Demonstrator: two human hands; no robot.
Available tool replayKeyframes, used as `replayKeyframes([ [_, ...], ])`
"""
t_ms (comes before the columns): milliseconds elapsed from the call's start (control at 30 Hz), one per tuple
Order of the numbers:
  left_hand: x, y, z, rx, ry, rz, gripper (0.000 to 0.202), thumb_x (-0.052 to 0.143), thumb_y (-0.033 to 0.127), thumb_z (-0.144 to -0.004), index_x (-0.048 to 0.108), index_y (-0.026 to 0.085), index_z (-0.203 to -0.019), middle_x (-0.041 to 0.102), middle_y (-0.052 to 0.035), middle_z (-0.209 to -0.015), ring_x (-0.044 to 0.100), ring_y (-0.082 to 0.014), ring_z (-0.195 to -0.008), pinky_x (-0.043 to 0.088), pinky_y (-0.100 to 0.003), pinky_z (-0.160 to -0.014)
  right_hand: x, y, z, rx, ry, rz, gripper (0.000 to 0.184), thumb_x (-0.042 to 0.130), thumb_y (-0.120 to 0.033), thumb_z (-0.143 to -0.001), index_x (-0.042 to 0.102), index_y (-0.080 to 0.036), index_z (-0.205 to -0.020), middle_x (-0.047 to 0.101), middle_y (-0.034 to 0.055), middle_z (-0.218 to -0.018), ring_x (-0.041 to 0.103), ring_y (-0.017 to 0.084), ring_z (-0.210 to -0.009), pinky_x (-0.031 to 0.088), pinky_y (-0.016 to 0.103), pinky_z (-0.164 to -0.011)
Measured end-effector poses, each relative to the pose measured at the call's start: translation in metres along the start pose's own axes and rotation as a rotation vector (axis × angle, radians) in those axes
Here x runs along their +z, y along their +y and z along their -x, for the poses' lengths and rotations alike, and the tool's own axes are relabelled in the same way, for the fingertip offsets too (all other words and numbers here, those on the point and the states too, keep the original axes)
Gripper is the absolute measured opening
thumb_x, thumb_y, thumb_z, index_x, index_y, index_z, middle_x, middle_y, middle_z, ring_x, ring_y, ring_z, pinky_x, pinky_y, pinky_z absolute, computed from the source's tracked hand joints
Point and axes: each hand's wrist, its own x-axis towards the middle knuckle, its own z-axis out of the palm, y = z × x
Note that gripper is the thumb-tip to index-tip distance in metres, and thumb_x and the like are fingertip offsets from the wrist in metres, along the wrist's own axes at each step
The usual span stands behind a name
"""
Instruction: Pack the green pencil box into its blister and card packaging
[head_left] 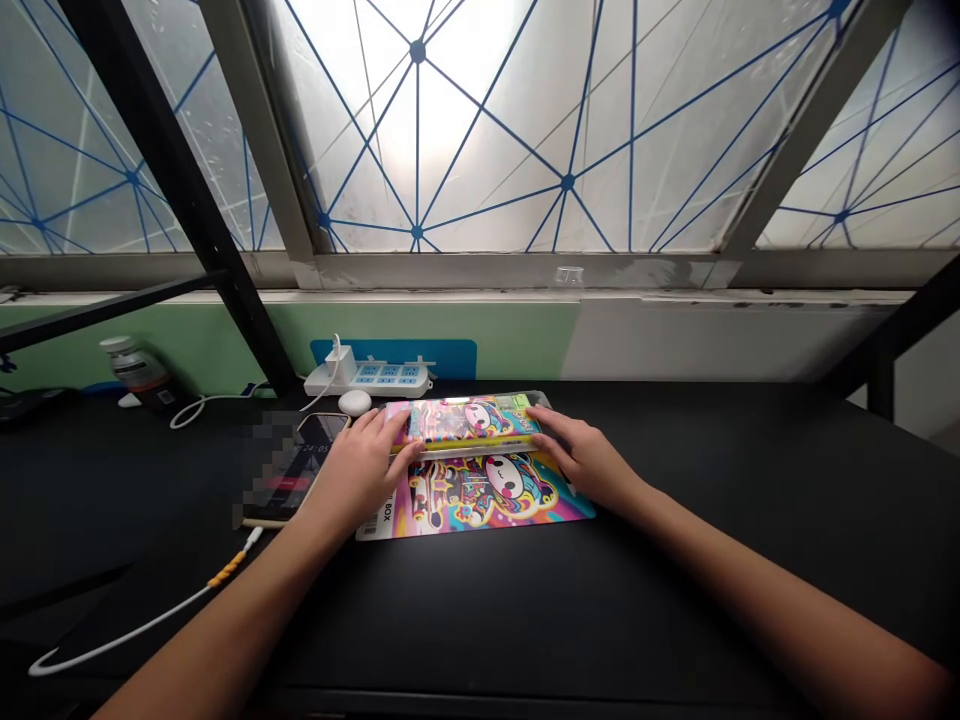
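A colourful cartoon-printed box [465, 422] with a yellow edge and a glossy clear wrap lies across the middle of the black table. Under and in front of it is a flat printed sheet or box panel [480, 495] with a matching cartoon and a white barcode strip. My left hand [364, 468] grips the box's left end, fingers over its top. My right hand [577, 455] holds the right end the same way. Both hands partly hide the box's ends.
A smartphone [296, 465] with a pixelated screen lies left of my left hand. Behind are a white round case [354, 402], a white power strip [367, 378] and a bottle [139, 372]. A white cable [142, 620] runs along the black table [675, 560].
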Motion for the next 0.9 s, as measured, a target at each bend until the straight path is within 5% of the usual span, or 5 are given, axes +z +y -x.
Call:
replayKeyframes([
  [267,0.001,0.016,0.004,-0.024,-0.098,-0.106,0.071,0.038,0.066,-0.098,0.053,0.016,-0.146,0.031,-0.0228,-0.163,0.03,-0.0438,-0.149,0.033,-0.061,-0.113,0.002,-0.008,0.01,-0.154,-0.028,0.167,0.041,0.051,-0.039,-0.099,0.062,-0.018,-0.132,0.041,0.0209,-0.158,0.042,0.035,-0.144,0.039,0.057,-0.112],
  [400,0.004,0.029,-0.015,0.05,-0.094,0.015,0.075,0.035,0.065,-0.099,0.043,0.013,-0.153,0.025,-0.0216,-0.165,0.025,-0.0415,-0.152,0.03,-0.058,-0.117,-0.001,-0.036,0.023,-0.372,0.0,0.078,0.027,0.05,-0.033,-0.101,0.068,-0.019,-0.116,0.063,0.0179,-0.138,0.058,0.028,-0.129,0.042,0.05,-0.109],
  [500,0.009,0.04,-0.032,0.074,-0.196,0.078,0.078,0.031,0.066,-0.1,0.034,0.013,-0.157,0.024,-0.0216,-0.166,0.021,-0.0388,-0.153,0.03,-0.056,-0.117,0.002,-0.051,0.033,-0.439,-0.171,0.0,0.036,0.051,-0.04,-0.101,0.065,-0.018,-0.125,0.063,0.0162,-0.138,0.056,0.027,-0.131,0.042,0.046,-0.11],
  [667,0.017,0.045,-0.048,0.066,-0.364,0.112,0.069,0.024,0.064,-0.102,0.038,0.023,-0.156,0.027,-0.0154,-0.166,0.022,-0.0359,-0.154,0.023,-0.063,-0.117,0.005,-0.053,0.037,-0.324,-0.533,0.002,0.085,0.052,-0.067,-0.093,0.033,-0.016,-0.158,0.028,0.0168,-0.165,0.022,0.033,-0.153,0.024,0.052,-0.122],
  [900,0.021,0.023,-0.045,0.03,-0.263,0.023,0.064,0.028,0.061,-0.103,0.044,0.024,-0.152,0.033,-0.0153,-0.164,0.027,-0.036,-0.152,0.028,-0.062,-0.115,-0.004,-0.054,0.033,-0.322,-0.456,-0.042,0.043,0.061,-0.056,-0.093,0.07,-0.019,-0.114,0.069,0.0129,-0.12,0.062,0.027,-0.114,0.049,0.04,-0.098],
])
